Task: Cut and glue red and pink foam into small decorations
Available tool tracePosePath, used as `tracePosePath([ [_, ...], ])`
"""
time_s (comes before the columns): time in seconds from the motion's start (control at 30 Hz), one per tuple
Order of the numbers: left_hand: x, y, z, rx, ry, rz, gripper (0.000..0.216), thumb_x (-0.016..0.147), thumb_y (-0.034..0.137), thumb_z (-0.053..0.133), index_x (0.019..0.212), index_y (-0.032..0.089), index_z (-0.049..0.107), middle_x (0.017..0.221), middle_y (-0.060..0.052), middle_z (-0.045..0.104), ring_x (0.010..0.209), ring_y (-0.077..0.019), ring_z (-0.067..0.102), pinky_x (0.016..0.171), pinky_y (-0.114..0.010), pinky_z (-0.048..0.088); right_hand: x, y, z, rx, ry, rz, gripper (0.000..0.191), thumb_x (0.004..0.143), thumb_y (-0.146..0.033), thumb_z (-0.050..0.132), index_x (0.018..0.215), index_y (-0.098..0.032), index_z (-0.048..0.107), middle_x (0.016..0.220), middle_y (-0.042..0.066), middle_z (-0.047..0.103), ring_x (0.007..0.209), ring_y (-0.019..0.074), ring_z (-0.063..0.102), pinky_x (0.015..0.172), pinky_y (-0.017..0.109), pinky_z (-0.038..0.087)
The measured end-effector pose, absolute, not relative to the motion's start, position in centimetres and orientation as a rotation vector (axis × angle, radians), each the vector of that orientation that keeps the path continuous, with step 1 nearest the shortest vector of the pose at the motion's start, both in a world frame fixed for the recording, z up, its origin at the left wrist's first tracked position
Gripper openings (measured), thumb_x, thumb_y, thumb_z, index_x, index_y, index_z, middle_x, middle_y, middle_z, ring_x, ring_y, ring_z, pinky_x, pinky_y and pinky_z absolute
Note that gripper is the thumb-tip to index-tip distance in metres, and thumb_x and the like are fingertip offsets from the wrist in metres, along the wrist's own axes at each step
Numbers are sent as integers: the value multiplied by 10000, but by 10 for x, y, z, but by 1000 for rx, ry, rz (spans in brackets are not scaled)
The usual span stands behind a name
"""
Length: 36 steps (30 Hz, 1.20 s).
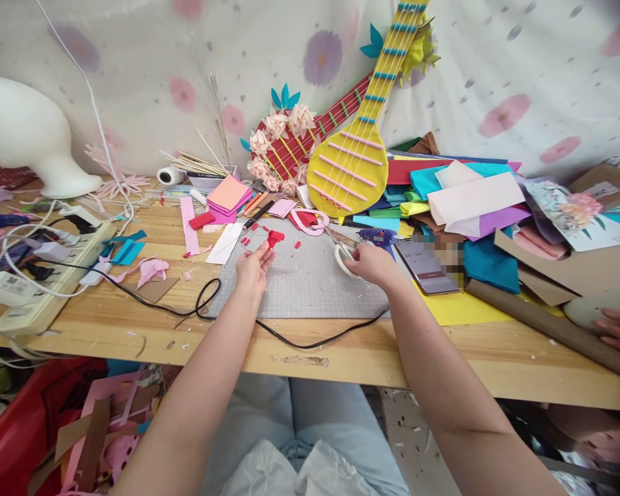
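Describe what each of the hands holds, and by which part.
The left hand pinches a small red piece by its lower end. The right hand grips scissors by their white handles.

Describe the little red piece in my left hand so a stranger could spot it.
Below the big yellow guitar-shaped craft lies a grey gridded cutting mat. Near its upper left corner, opposite the white-handled scissors in the right hand, the left hand pinches a small red cut-out. Unlike the tiny red scraps lying flat nearby, it is held up in fingertips.
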<state>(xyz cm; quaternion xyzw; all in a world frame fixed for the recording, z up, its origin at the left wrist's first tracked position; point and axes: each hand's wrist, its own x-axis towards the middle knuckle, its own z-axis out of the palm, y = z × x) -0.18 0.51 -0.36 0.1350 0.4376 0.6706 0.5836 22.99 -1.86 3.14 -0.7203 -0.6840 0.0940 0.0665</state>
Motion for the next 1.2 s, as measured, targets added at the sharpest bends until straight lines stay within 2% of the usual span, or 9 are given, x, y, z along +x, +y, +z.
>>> tracePosePath([
  [0.1, -3, 7, -4, 237, 975, 1527, 148, 694, 44, 612, 651, 153, 522, 632, 17, 643, 590, -56, 619, 721, -201, 521, 230, -25, 40, -1876, -2094, 527, 161, 712, -327, 528, 773, -184, 568, 772, 44, 648, 676, 163, 574, 558, 248, 371],
  [0.17, -3, 8, -3, 206, 961, 1505, 113, 726, 54, 593, 672, 149, 569, 637, 14, 646, 592, -45, 615, 711, -169, 517, 227, -27, 41, -1715, -2145, 595, 231, 701, -381, 558, 829, -190, 556, 795, 25, 639, 673, 145, 557, 558, 234, 357],
  [0.3, -2, 8, -4, 200, 937, 1501, 97, 729, 63, 603, 684, 149, 599, 646, 11, 652, 615, -50, 623, 721, -172, 525, 216, -23, 33, -1576, -2345, 430, 442, 655, -573, 582, 844, -176, 541, 816, 49, 610, 718, 164, 533, 594, 243, 339],
  [0.47, 0, 8, -4, 200, 948, 1505, 101, 710, 58, 622, 690, 154, 597, 648, 15, 654, 637, -59, 634, 739, -187, 533, 201, -16, 33, -1518, -2527, 346, 506, 683, -659, 509, 838, -179, 553, 831, 67, 615, 722, 172, 529, 599, 250, 313],
  [0.63, 1, 7, -4, 174, 947, 1497, 126, 736, 47, 592, 672, 156, 590, 631, 17, 653, 635, -61, 635, 747, -188, 532, 188, -13, 40, -1550, -2515, 322, 517, 693, -677, 480, 871, -199, 566, 814, 54, 643, 660, 167, 532, 534, 243, 262],
  [0.9, 2, 7, -5, 147, 954, 1511, 131, 744, 45, 576, 680, 159, 585, 664, -3, 672, 741, -95, 658, 777, -210, 536, 180, -10, 37, -1516, -2518, 277, 507, 714, -665, 465, 888, -213, 614, 774, 55, 658, 656, 177, 542, 541, 252, 252],
  [1.2, 4, 6, -3, 100, 894, 1514, 149, 761, 23, 557, 659, 130, 582, 607, 17, 659, 597, -55, 632, 727, -178, 535, 178, -11, 38, -1596, -2552, 217, 525, 770, -652, 391, 900, -202, 629, 802, 62, 669, 681, 174, 555, 539, 250, 250],
])
